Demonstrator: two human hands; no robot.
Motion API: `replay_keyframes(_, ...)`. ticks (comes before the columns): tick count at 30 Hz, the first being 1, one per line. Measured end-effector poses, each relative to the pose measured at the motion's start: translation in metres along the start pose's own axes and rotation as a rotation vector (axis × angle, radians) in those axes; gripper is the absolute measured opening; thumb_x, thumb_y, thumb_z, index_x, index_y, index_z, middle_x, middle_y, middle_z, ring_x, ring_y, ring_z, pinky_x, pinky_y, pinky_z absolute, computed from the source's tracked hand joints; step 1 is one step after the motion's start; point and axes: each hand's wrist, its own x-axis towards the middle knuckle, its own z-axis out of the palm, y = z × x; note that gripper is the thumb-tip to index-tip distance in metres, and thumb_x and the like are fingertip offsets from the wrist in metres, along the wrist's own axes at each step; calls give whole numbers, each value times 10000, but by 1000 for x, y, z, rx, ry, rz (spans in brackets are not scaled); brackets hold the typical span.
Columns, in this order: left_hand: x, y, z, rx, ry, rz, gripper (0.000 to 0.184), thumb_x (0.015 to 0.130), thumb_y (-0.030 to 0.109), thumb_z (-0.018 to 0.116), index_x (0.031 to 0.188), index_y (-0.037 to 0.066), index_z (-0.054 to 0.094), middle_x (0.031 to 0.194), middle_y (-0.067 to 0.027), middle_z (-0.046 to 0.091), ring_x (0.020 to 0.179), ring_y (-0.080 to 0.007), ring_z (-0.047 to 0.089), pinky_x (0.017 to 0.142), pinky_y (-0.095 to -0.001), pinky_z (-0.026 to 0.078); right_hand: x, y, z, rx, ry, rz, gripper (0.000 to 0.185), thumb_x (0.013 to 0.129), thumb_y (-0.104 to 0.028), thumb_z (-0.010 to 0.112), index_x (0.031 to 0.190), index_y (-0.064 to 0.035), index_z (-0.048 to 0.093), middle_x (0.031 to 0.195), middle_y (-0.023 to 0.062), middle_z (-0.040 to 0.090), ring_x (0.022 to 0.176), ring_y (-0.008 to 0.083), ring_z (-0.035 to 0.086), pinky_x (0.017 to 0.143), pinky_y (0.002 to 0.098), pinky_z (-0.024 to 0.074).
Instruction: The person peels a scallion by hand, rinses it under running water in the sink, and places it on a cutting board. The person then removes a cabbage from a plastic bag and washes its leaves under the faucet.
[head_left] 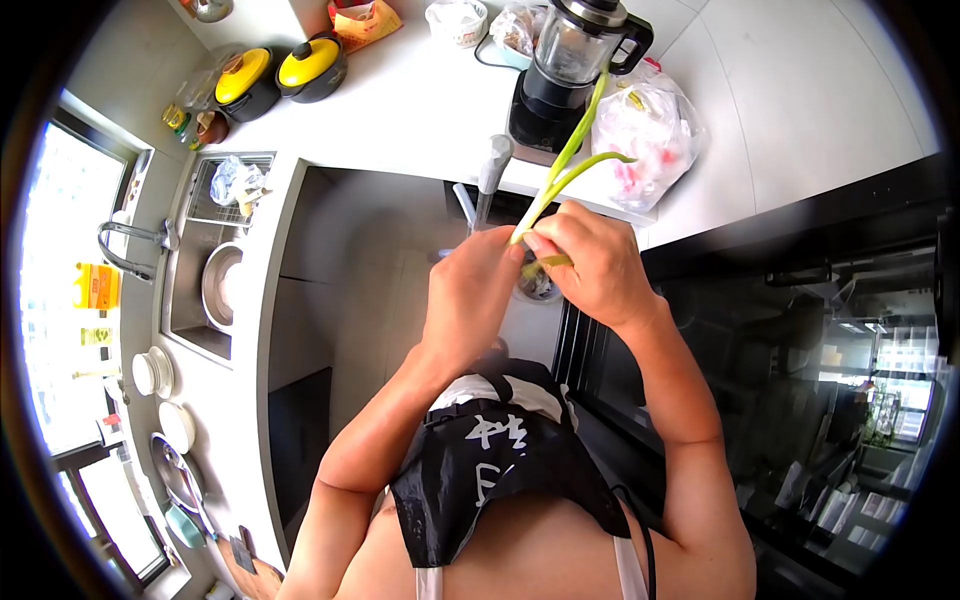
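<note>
A green onion (560,165) with long green leaves slants up and away from my hands, in front of the counter. My left hand (468,290) is closed around its pale lower end. Fingers of my right hand (597,262) pinch at the same pale end, close against the left hand. A yellowish strip of leaf (548,262) sticks out below the right fingers. Under the hands, partly covered by them, is a bin (540,288) with some scraps in it. The root end of the onion is hidden by my fingers.
A blender (565,75) and a plastic bag (648,135) stand on the counter ahead. Two black pots with yellow lids (310,65) are at the back left. The sink (190,290) holds a metal bowl (222,285). A dark glossy cabinet front (760,330) rises at right.
</note>
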Motion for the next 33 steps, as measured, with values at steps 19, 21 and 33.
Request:
replay_keyframes(19,-4,0,-1,111,30,4,188,957,84,621,1099,-28,671,706,-12,623,636,-46,508,579,-231,439,-10,1,15,-255,28,-156,175,729,-48,724,855,-65,604,590,34,567,525,211,602,457,332,445)
replay_keyframes(21,-3,-2,2,99,113,104,179,951,79,622,1083,-30,674,678,-18,609,611,-46,492,547,-232,420,-10,3,29,-220,117,-137,160,735,-45,717,845,-68,604,595,40,573,517,215,596,456,338,442)
replay_keyframes(33,-19,-4,-24,36,11,-61,230,970,131,641,1126,-33,677,732,49,550,662,-19,460,569,-190,369,-16,65,-26,-27,528,409,151,947,-111,655,863,13,633,600,48,530,544,69,425,504,268,379)
